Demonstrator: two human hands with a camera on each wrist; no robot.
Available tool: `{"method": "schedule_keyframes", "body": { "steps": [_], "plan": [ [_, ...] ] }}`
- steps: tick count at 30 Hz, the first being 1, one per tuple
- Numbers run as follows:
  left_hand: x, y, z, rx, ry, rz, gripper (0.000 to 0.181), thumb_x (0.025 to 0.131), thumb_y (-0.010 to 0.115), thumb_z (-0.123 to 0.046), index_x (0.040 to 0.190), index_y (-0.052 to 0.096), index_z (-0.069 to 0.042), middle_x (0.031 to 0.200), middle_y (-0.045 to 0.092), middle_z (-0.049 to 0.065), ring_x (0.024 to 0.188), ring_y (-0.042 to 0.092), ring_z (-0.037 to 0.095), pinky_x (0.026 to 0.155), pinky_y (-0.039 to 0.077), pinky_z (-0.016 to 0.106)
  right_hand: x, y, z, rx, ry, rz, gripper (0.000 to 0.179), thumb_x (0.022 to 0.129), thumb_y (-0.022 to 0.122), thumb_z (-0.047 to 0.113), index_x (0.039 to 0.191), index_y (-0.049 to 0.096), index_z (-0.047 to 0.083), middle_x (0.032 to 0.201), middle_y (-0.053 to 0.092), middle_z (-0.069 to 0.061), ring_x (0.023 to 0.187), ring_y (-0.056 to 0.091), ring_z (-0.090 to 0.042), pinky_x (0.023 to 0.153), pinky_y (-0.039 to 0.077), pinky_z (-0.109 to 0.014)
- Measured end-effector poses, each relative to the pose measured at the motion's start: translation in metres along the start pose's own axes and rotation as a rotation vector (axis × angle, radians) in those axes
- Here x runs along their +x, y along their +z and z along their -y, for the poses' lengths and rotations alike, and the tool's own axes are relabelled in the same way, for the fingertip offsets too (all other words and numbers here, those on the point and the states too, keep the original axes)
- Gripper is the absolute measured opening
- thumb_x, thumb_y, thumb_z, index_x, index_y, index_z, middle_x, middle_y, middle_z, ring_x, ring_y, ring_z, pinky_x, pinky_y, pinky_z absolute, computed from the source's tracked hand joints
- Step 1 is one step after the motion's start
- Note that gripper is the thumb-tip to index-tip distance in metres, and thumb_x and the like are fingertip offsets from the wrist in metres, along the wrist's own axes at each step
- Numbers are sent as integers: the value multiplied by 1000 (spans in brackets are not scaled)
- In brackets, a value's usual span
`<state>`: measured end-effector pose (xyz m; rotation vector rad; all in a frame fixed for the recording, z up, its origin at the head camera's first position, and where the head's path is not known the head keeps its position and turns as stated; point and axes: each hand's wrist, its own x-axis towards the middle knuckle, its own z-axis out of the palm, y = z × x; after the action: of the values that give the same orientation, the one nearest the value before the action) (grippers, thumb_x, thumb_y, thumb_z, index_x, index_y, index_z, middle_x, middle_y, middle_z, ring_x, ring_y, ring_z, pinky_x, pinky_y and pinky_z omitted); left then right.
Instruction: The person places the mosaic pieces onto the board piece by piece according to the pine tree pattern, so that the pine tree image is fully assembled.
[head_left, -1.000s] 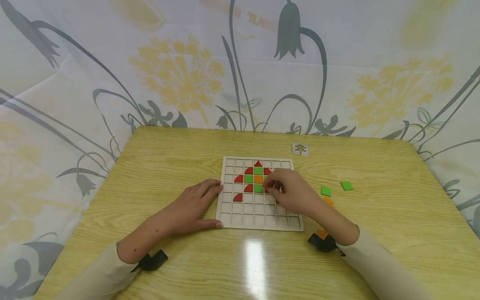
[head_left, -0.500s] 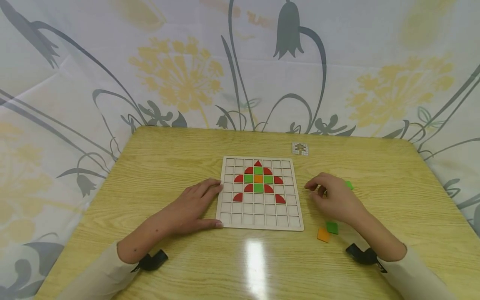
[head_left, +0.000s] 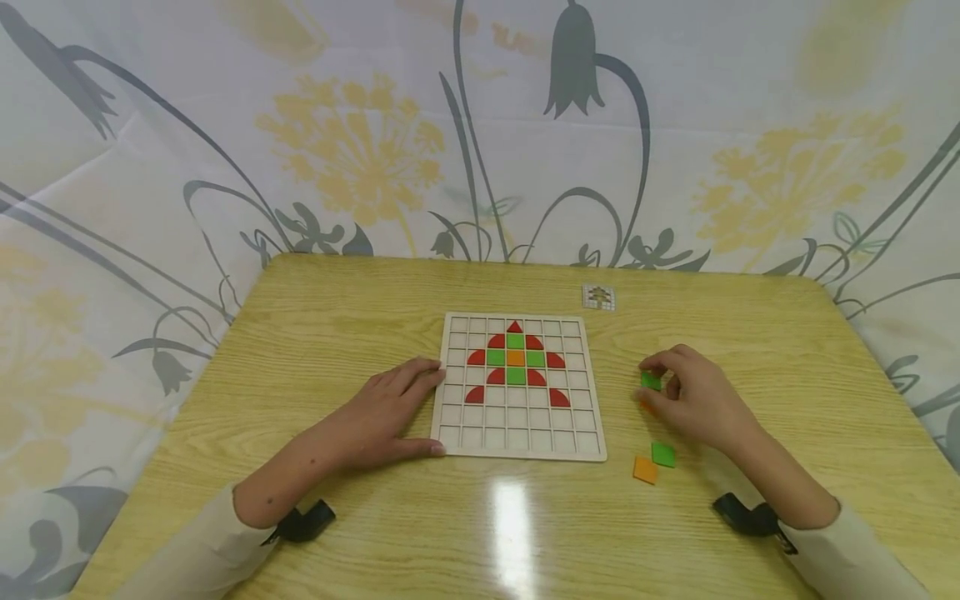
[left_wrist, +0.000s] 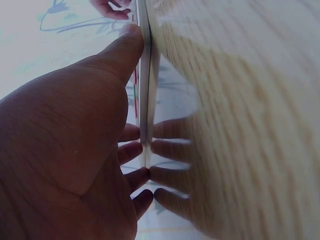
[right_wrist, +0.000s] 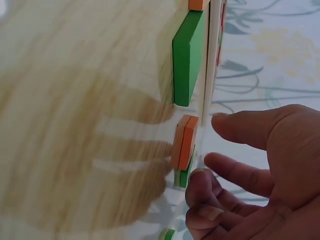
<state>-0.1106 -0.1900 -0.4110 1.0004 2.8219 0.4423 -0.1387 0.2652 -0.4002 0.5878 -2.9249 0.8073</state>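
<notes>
A pale wooden grid board (head_left: 525, 445) lies mid-table, with red, green and orange pieces forming a tree shape in its cells. My left hand (head_left: 386, 414) rests along the board's left edge, fingertips at the upper part and thumb at the near corner; in the left wrist view its fingers are fairly straight. Right of the board, my right hand (head_left: 693, 396) hovers with thumb and fingers apart around a loose green tile (head_left: 651, 381). An orange tile (right_wrist: 186, 142) lies just below the fingertips in the right wrist view. Nothing shows held between thumb and fingers.
Nearer the front, another green tile (head_left: 663, 454) and an orange tile (head_left: 645, 470) lie beside the board. A small pattern card (head_left: 598, 297) sits beyond the board's far right corner. A flower-printed curtain (head_left: 360, 150) hangs behind the wooden table (head_left: 337, 308).
My right hand has left the board and moved right to the loose tiles, uncovering red pieces on the board's right side. My left hand has stayed in place.
</notes>
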Motion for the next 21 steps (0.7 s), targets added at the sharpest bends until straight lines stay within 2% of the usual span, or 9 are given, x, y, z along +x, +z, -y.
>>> {"method": "schedule_keyframes", "body": {
  "steps": [11, 21],
  "plan": [
    [0, 0, -1, 0, 2, 0, 97, 97, 68, -64, 166, 32, -7, 169, 30, 12, 156, 32, 33, 120, 35, 60, 8, 1, 0, -46, 65, 49, 21, 93, 79, 8, 111, 75, -2, 98, 65, -12, 75, 56, -16, 68, 50, -36],
    [0, -1, -2, -5, 0, -3, 95, 97, 69, -63, 165, 33, -7, 169, 30, 12, 156, 32, 33, 119, 35, 61, 10, 1, 1, -35, 90, 70, 19, 93, 80, 6, 109, 73, -2, 100, 66, -15, 74, 56, -18, 66, 48, -37]
  ]
}}
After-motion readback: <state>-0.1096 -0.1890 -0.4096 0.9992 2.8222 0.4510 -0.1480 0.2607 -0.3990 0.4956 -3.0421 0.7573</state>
